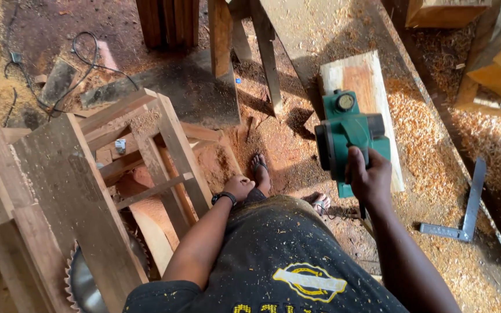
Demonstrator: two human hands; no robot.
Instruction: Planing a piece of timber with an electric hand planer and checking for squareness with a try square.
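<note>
Head view, looking down: the right hand (368, 174) is clamped around the rear handle of a green electric planer (348, 136), which sits on a pale wooden board (372, 87). The board lies on a long workbench (320, 35) covered with wood shavings (430, 150). The left hand (239, 186), with a black wristwatch (224, 198) on its wrist, is loosely curled shut on nothing and hangs at the hip, just beside a wooden frame (146, 139).

Step in hand, as judged: a planing pass, with the tool at the near end of the board. A further pass calls for a level sole, steady pressure, and travel parallel to the board's long edges.

Edges and room:
- The planer covers most of the board's width; little margin remains on either side
- A steel try square (465, 214) lies on the bench to the right, well apart from the board
- The far end of the board is open along the bench
- A circular saw blade (82, 284) projects from the frame at lower left, near the left elbow
- Cables (59, 75) lie on the floor at upper left
</note>
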